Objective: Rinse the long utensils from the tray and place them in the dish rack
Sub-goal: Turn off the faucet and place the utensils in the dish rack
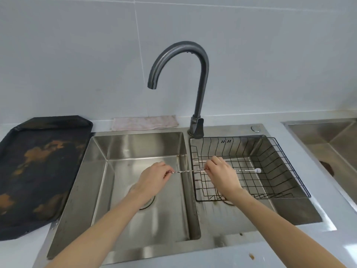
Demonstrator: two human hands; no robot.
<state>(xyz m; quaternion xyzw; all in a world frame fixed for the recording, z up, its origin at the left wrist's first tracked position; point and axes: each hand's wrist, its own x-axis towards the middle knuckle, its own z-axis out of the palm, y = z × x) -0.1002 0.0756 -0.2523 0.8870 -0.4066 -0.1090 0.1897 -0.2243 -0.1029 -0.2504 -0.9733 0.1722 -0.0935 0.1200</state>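
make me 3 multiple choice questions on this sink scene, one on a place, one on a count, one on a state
1. Where does the dish rack sit?
A. in the right basin
B. on the tray
C. on the wall

2. How many hands hold the long spoon?
A. none
B. one
C. two

3. What is the faucet doing?
A. pouring a strong stream
B. running no visible water
C. lying detached in the basin

Answers:
1 A, the black wire rack rests inside the right basin.
2 C, the left hand and right hand each pinch the twisted stem.
3 B, no stream shows beneath its spout.
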